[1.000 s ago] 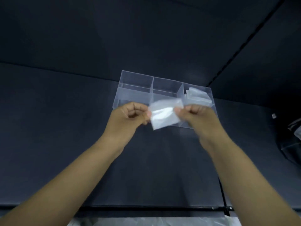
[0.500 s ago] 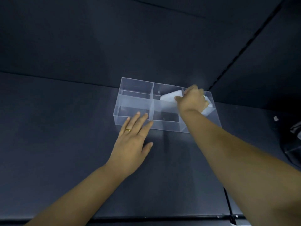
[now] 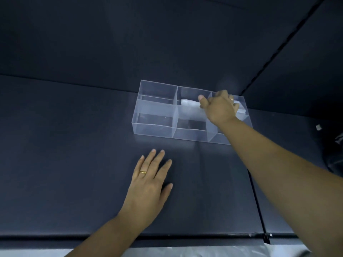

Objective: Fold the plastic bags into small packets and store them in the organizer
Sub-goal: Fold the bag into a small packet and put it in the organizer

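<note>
L hand (image 3: 148,184) pulled back off organizer (image 3: 154,129), flat, grip open; R hand (image 3: 220,108) still pinches packet (image 3: 189,105).

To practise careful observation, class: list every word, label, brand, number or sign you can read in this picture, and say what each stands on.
No readable text anywhere in the picture.
Clear organizer: no label or brand shows.
Folded packet, held by the right hand: plain, no print.
Small white scrap at the right edge: too small to tell whether it bears print.
</note>
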